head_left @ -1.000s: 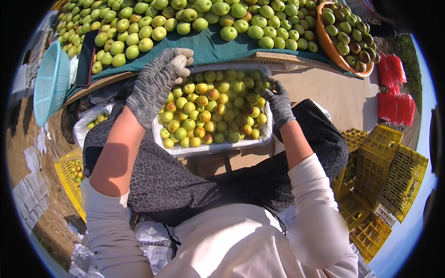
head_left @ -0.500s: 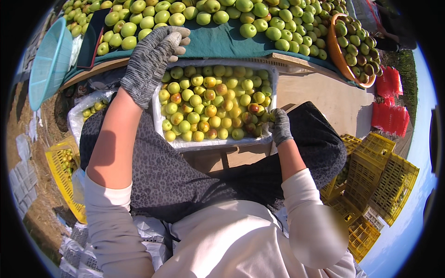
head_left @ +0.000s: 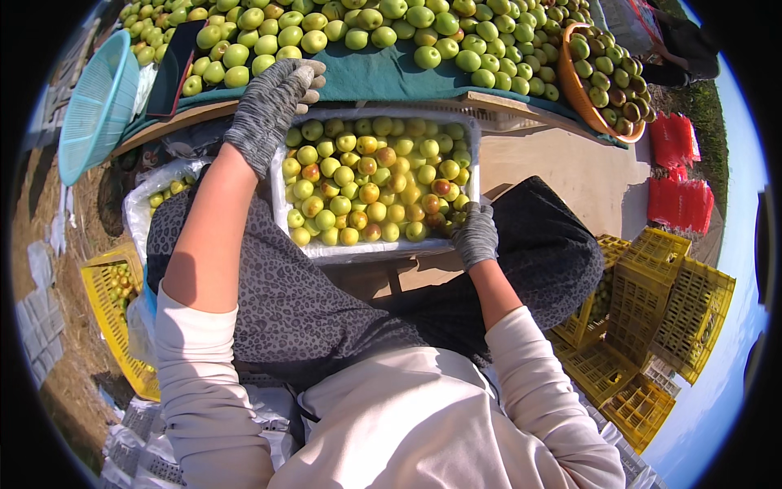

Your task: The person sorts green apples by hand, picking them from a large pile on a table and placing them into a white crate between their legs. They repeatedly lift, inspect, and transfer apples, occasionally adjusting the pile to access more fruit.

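Note:
Round green-yellow fruits (head_left: 350,179), jujube-like and some with brown-red blush, fill a white lined crate (head_left: 475,155) in front of my lap. My left hand (head_left: 277,102), in a grey knit glove, hovers over the crate's far left corner, beside the table edge. Its fingers are loosely bent and slightly apart, with no fruit visible in them; the palm is hidden. My right hand (head_left: 476,234), gloved alike, is at the crate's near right corner over the rim. Its fingers are curled in against the fruits, and whatever they hold is hidden.
Beyond the crate, a green cloth (head_left: 366,75) on the table bears heaped fruit (head_left: 318,20). A phone (head_left: 175,69) and blue basket (head_left: 98,106) stand left, an orange basket (head_left: 582,81) right. Yellow crates (head_left: 643,285) are stacked at right, another (head_left: 114,326) at left.
My right hand has moved left and slightly down, farther over the crate's near right corner. My left hand has dropped slightly nearer the crate. The whole view has shifted a little.

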Motion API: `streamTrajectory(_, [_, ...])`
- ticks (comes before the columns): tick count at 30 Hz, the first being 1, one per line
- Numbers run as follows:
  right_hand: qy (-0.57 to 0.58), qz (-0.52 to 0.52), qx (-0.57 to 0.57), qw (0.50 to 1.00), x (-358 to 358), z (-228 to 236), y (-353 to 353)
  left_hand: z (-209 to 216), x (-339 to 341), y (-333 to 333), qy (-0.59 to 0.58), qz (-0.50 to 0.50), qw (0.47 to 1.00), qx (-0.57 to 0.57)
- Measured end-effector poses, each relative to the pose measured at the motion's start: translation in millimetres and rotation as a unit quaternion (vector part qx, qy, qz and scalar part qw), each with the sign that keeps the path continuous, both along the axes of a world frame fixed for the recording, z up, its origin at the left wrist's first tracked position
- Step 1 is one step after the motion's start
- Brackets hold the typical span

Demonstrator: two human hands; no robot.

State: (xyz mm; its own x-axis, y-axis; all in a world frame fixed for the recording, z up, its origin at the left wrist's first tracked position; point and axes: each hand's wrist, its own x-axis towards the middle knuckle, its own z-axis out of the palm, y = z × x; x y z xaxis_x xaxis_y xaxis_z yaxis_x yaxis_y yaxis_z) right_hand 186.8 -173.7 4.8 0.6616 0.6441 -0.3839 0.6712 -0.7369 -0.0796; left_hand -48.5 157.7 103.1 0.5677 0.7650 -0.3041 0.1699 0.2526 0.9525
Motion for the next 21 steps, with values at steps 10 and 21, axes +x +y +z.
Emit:
streamTrajectory(10, [0.004,0.006,0.152,0.988,12,1,15,21,-1,-13,-0.048,0.006,0.999,-0.005])
streamTrajectory(21, [-0.008,0.233,0.386,0.893,78,142,217,47,67,17,-0.165,0.017,0.979,-0.117])
